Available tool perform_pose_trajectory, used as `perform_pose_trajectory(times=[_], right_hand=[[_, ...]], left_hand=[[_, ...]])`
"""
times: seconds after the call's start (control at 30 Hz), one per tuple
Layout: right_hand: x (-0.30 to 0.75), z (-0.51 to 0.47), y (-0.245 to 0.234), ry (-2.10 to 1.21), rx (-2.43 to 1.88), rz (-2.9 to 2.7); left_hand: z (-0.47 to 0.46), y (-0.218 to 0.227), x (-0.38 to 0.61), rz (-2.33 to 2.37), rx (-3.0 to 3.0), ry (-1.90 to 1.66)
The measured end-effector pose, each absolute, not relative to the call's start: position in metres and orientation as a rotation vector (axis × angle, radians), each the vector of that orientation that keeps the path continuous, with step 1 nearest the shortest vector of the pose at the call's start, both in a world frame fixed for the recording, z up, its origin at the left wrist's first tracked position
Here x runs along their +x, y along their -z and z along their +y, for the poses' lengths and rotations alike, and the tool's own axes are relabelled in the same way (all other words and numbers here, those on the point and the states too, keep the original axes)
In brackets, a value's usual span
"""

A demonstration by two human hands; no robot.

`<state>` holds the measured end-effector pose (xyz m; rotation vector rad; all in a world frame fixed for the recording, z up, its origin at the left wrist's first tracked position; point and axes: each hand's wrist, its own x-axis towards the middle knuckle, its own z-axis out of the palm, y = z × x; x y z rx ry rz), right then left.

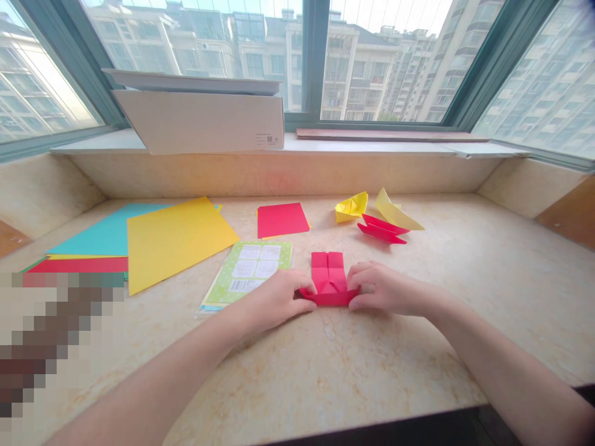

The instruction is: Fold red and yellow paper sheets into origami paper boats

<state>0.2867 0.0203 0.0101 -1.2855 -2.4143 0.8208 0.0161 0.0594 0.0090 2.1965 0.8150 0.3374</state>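
Observation:
A red sheet of origami paper (328,272), partly folded, lies on the stone counter in front of me. Creases run along its middle, and its near edge is turned up into a wider band. My left hand (279,294) pinches the left corner of that band between thumb and fingers. At the band's right corner, my right hand (379,288) is closed on the paper in the same way. Beside my left hand is a green-patterned paper packet (246,272) with a barcode, its lower right part hidden behind the hand.
Large coloured sheets, a yellow one (176,241) on top, lie at the left. A small red paper stack (282,220) sits further back. Folded pieces stand back right: a yellow boat (352,207), a pale yellow one (395,212), a red one (383,230). A white box (204,121) rests on the sill.

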Motion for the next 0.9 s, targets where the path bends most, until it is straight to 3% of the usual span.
perform_pose_trajectory(times=[0.23,0.6,0.9], right_hand=[[0.286,0.021,-0.01,-0.842,-1.306,-2.426],[0.276,0.017,-0.008,-0.58,-1.419,-2.452],[0.275,0.019,-0.003,-0.739,-1.485,-2.268]], left_hand=[[0.064,-0.011,0.015,0.856,2.224,-0.286],[0.058,-0.005,0.024,0.956,2.273,-0.468],[0.054,-0.004,0.027,0.938,2.2,-0.56]])
